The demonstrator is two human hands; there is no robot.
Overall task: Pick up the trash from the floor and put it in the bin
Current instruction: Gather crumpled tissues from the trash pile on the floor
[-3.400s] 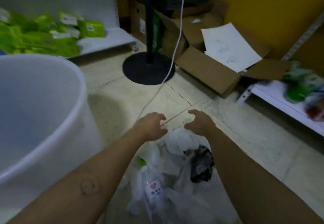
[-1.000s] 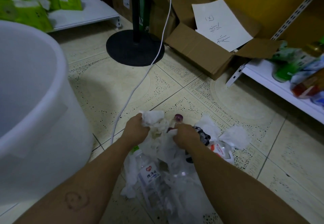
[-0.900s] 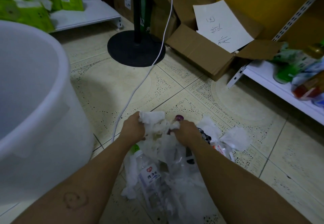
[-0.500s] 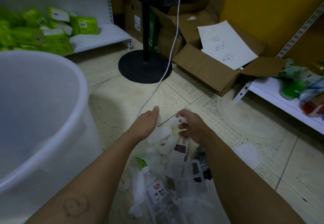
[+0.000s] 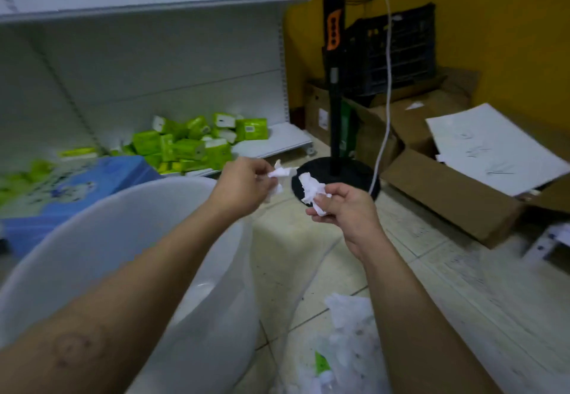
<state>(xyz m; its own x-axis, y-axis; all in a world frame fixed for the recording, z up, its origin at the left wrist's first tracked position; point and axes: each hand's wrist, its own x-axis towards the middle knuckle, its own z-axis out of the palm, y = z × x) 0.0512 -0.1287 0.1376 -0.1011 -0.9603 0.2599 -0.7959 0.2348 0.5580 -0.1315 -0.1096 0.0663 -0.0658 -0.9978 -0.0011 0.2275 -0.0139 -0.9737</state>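
Observation:
A big white plastic bin (image 5: 216,316) fills the lower left. My left hand (image 5: 243,185) is raised over the bin's far right rim and pinches a crumpled white tissue (image 5: 282,173). My right hand (image 5: 345,205) is raised just right of it, beyond the rim, and grips a second crumpled white tissue (image 5: 310,190). On the floor at the bottom, between the bin and my right forearm, lies a pile of trash (image 5: 342,347): white tissues, clear plastic and a green scrap.
A standing fan's black base (image 5: 336,171) and white cable (image 5: 384,134) are just beyond my hands. Open cardboard boxes (image 5: 447,190) with white paper sit at right. A white shelf (image 5: 271,143) holds green packs; a blue package (image 5: 80,184) lies behind the bin.
Both hands have risen from the trash pile on the floor, each with a tissue, and now hover near the bin's rim. My view has tilted upward.

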